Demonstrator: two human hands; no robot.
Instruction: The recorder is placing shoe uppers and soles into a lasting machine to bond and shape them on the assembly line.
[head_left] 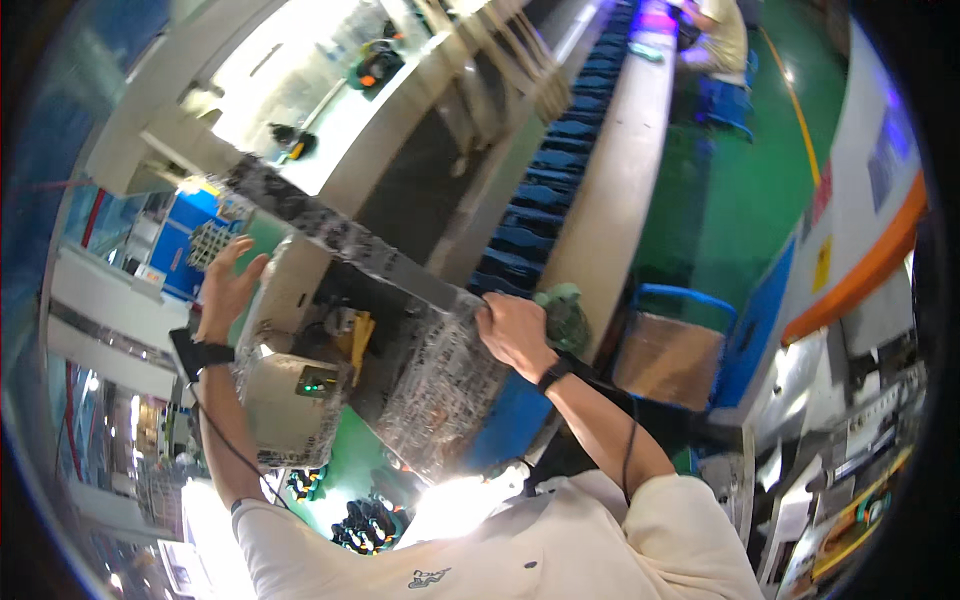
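My left hand (pixel 228 290) is raised at the left with its fingers apart and nothing in it. It is nearest to the left part of a long, grey, worn bar (pixel 350 245) that slants across the middle. My right hand (pixel 515 335) is at the bar's right end, by the corner of a block covered in wrinkled clear wrap (pixel 440 385). Its fingers are curled, and their tips are hidden, so what they grip does not show. Just beyond that hand lies a green cloth-like bundle (pixel 567 318).
A conveyor (pixel 622 140) carrying dark blue curved pieces (pixel 540 205) runs away from me. A blue-framed cart (pixel 668 360) stands at the right. A person (pixel 722 35) sits far off beside the line. Yellow strips (pixel 360 345) hang between my arms.
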